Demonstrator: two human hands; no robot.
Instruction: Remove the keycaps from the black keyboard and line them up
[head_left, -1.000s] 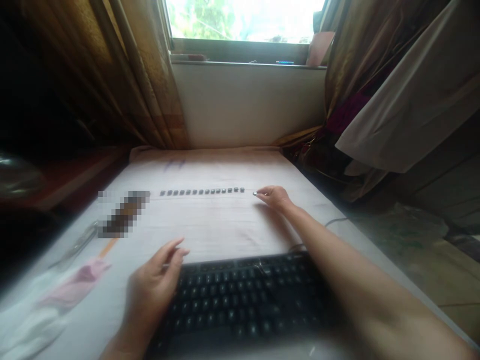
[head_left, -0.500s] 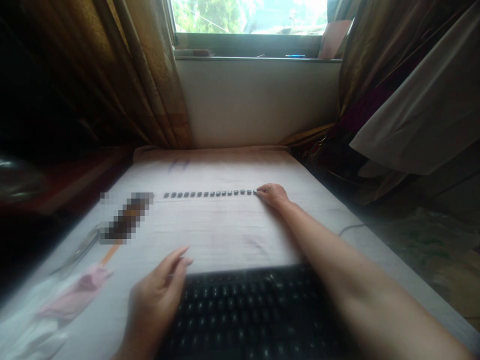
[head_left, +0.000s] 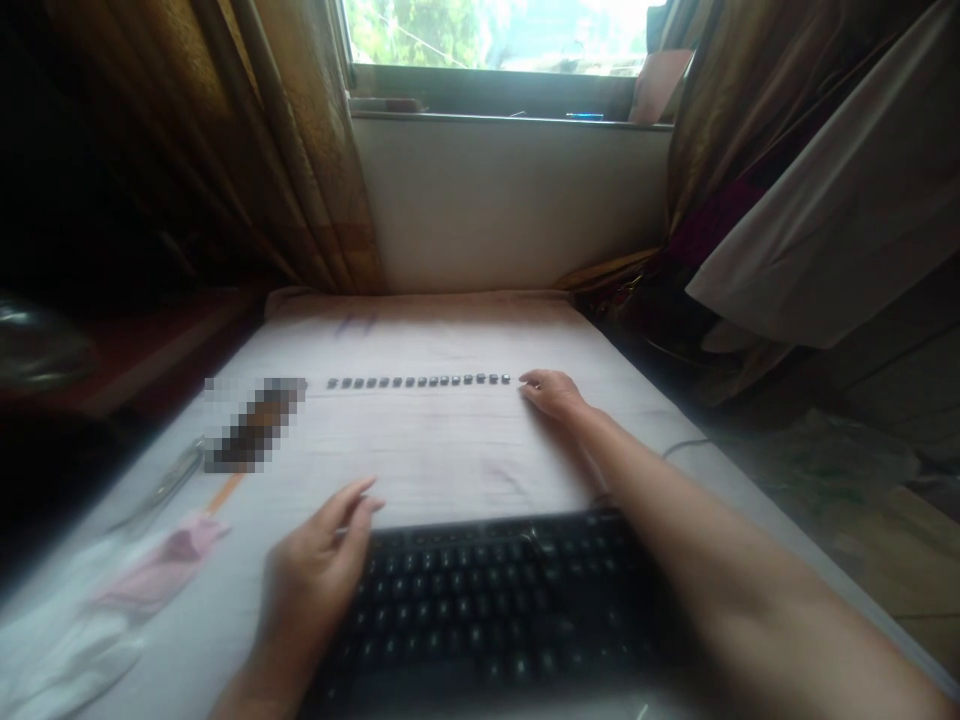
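Note:
Several small dark keycaps (head_left: pixel 420 381) form a straight row across the white cloth (head_left: pixel 435 450). My right hand (head_left: pixel 551 392) is just beyond the right end of that row, its fingers slightly apart, with a small gap to the last keycap (head_left: pixel 506 379) and nothing seen in them. A black keyboard (head_left: pixel 465 600) lies nearest to me, partly under my right forearm. By its upper left corner, my left hand (head_left: pixel 330 545) hovers with thumb and fingers apart, holding nothing.
On the left lie a blurred-out dark item (head_left: pixel 259 425), an orange stick (head_left: pixel 225 493), a metal tool (head_left: pixel 169 480), a pink cloth (head_left: pixel 165 570) and white crumpled material (head_left: pixel 75 650). A cable (head_left: pixel 686 443) crosses the right edge.
My right hand has let go of the last keycap and moved slightly right, away from it. The view has shifted a little; my left hand keeps its pose.

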